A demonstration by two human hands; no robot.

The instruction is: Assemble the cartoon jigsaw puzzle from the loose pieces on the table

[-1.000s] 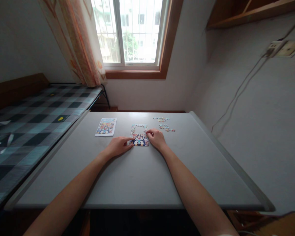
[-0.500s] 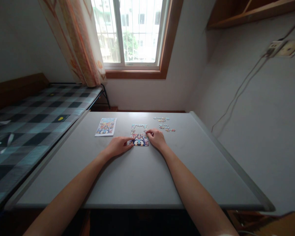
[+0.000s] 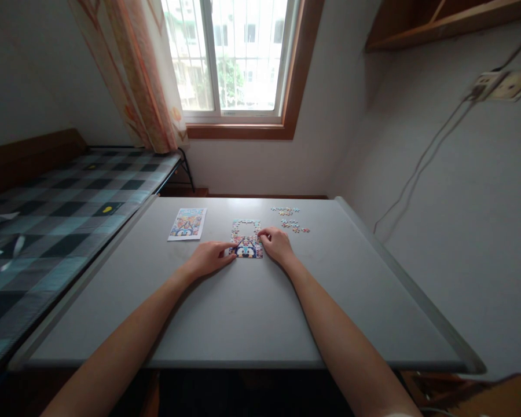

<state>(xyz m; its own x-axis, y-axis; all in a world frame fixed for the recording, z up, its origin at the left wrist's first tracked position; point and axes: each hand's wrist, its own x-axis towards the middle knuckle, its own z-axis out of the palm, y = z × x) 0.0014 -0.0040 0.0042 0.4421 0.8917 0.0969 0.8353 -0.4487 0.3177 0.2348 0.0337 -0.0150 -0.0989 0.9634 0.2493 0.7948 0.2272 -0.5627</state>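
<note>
Parted thumb and forefinger of the left hand (image 3: 207, 258) touch the puzzle (image 3: 246, 248) just below frame centre. Right hand (image 3: 277, 244) meets its right edge, whether pinching I cannot tell

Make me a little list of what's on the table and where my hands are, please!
Surface: pale grey rectangular table
Middle: colourful rectangular jigsaw puzzle, gap in its upper half
Puzzle's left edge: bare left hand, touching
Puzzle's right edge: bare right hand; too small to tell if it holds anything
Far right: small multicoloured loose pieces
Far left: white-bordered printed picture
</note>
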